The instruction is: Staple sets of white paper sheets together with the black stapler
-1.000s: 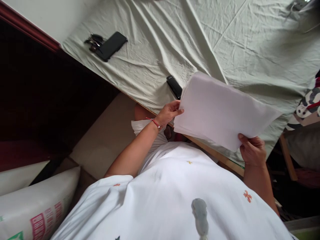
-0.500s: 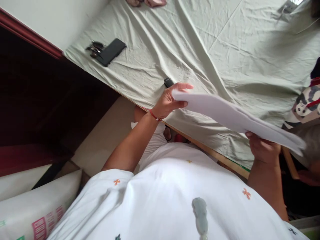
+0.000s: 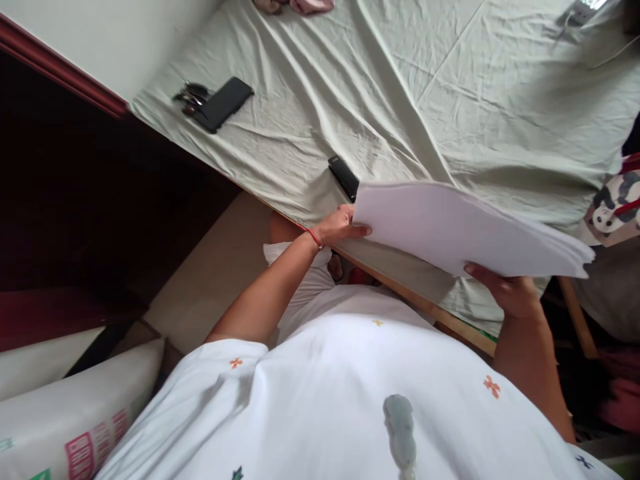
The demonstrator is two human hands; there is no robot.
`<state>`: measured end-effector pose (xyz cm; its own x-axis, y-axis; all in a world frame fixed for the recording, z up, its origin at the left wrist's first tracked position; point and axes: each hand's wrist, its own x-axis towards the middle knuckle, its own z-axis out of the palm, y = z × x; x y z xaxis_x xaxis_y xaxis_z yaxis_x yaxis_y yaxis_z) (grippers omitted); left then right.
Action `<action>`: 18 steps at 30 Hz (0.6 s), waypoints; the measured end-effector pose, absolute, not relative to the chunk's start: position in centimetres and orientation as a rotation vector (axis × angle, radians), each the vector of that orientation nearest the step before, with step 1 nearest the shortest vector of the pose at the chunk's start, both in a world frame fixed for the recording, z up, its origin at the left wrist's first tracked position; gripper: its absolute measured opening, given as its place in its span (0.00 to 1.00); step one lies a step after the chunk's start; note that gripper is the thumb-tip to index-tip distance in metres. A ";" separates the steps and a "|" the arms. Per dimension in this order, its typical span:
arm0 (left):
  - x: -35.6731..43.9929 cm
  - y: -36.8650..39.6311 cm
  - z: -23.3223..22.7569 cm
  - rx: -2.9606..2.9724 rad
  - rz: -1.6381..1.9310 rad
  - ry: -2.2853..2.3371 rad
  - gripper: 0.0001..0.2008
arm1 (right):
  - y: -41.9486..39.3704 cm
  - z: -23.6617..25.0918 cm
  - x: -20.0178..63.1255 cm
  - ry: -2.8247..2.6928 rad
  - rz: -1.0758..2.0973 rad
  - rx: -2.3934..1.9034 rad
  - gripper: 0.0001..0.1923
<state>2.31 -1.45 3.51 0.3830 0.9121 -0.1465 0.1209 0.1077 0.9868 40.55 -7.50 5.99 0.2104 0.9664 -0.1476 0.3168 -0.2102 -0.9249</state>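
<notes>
A stack of white paper sheets (image 3: 450, 223) is held between my two hands above the edge of the bed. My left hand (image 3: 343, 225) grips its left end, thumb on top and fingers underneath. At the lower right edge, my right hand (image 3: 507, 290) pinches the stack, its thumb on the upper face and the other fingers hidden below. The sheets fan slightly apart at the right end. Just beyond my left hand, a black stapler-like object (image 3: 343, 177) lies on the bed, partly covered by the paper's corner.
A pale green sheet (image 3: 475, 100) covers the bed. On it lie a black phone-like object (image 3: 227, 105) and a bunch of keys (image 3: 191, 97). A panda-print bag (image 3: 613, 207) is at the right. A white printed sack (image 3: 100, 407) stands at lower left.
Both hands have come down and closer to my body, the right one also shifting left. The paper has tilted so more of its face shows, and more of the black object is uncovered.
</notes>
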 end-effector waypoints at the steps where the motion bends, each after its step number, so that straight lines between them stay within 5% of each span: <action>1: 2.3 -1.5 3.0 1.337 0.734 1.037 0.26 | -7.5 6.0 40.3 -1.200 1.002 -1.689 0.28; 12: 2.5 -1.3 2.9 1.452 0.694 1.036 0.17 | -7.1 4.9 41.1 -1.296 1.101 -1.645 0.21; 18: 2.9 -1.5 1.9 1.543 0.809 1.166 0.20 | -6.9 4.1 40.9 -1.241 1.029 -1.618 0.23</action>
<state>2.93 -1.49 1.93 0.3119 0.9485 -0.0545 0.2803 -0.0370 0.9592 40.91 -6.86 4.13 0.1759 0.9774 -0.1173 0.2958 -0.1662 -0.9407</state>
